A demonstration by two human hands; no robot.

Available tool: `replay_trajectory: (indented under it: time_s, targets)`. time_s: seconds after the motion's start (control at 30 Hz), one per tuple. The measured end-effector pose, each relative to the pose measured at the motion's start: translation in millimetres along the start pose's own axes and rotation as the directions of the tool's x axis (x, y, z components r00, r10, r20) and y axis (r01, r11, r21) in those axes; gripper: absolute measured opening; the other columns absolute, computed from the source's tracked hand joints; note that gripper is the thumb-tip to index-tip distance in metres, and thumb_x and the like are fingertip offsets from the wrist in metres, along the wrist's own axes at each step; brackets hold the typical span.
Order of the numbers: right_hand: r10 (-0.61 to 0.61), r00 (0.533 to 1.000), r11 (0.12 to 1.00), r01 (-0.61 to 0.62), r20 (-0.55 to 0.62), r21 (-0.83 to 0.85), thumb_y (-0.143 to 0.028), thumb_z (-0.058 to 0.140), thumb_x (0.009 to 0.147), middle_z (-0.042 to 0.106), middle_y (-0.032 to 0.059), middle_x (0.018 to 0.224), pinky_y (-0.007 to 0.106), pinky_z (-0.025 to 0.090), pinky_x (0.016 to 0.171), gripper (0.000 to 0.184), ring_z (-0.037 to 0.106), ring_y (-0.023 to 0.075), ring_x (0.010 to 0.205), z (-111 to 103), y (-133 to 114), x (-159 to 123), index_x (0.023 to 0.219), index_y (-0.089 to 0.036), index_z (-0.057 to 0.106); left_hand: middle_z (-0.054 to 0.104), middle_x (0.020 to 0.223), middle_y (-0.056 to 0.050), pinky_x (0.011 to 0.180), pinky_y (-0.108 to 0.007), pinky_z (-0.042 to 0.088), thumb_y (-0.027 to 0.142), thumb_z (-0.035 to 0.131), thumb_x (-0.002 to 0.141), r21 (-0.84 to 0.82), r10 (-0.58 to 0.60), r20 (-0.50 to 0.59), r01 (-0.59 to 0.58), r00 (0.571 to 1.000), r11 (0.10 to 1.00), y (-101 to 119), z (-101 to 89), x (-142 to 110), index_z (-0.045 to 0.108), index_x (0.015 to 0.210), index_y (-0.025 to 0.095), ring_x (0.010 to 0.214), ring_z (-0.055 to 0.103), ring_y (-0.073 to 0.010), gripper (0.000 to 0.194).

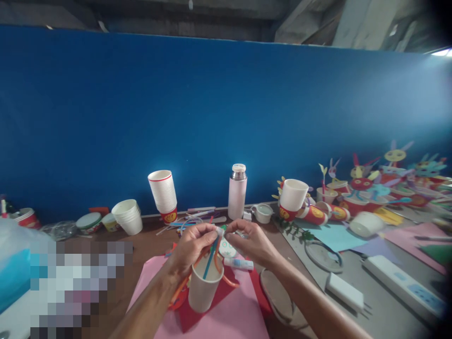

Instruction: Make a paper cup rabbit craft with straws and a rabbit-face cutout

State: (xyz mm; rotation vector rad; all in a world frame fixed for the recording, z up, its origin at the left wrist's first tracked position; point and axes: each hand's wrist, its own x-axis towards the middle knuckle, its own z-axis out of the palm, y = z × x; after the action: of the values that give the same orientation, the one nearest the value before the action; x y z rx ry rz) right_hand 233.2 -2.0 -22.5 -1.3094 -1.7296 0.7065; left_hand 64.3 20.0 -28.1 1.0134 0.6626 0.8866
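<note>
Head view, nearest first: the left hand [192,247] and right hand [250,241] hang just above a white paper cup [205,287], their fingertips meeting in a pinch on a small white piece [220,230], too small to identify. Blue and orange straws [210,258] rise from the cup to just under the left hand. A small tube [238,263] lies just beside the cup, which stands on red paper [199,321] over a pink paper sheet [226,320]. Farther off, a stack of paper cups [162,190] and a pale thermos [237,193] stand before a blue wall [226,117]; paper-cup crafts [363,193] crowd the right.
</note>
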Motion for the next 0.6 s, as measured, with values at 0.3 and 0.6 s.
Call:
replay_trajectory:
  time_s: [0.3, 0.6]
  targets:
    - [-0.086, 0.996, 0.996, 0.086, -0.004, -0.012, -0.025, 0.056, 0.074, 0.062, 0.0003, 0.073, 0.022, 0.044, 0.061, 0.009, 0.057, 0.0125, 0.066, 1.2, 1.3, -2.6, 0.076, -0.018, 0.061, 0.055, 0.051, 0.002, 0.041, -0.018, 0.030, 0.029, 0.070, 0.065, 0.057, -0.069, 0.052, 0.066, 0.996, 0.996, 0.6, -5.1, 1.3, 0.060, 0.068, 0.014, 0.040, 0.046, -0.0062, 0.018]
    - [-0.397, 0.908, 0.917, 0.400, 0.132, 0.008, -0.020, 0.055, 0.079, 0.061, 0.0052, 0.096, 0.030, 0.042, 0.082, 0.033, 0.053, 0.0167, 0.090, -8.2, 3.4, -4.0, 0.112, -0.022, 0.057, 0.049, 0.048, 0.003, 0.040, -0.019, 0.028, 0.035, 0.070, 0.063, 0.121, -0.117, 0.201, 0.094, 0.973, 0.988, -0.2, -9.0, 0.8, 0.059, 0.068, 0.013, 0.039, 0.038, -0.0052, 0.025]
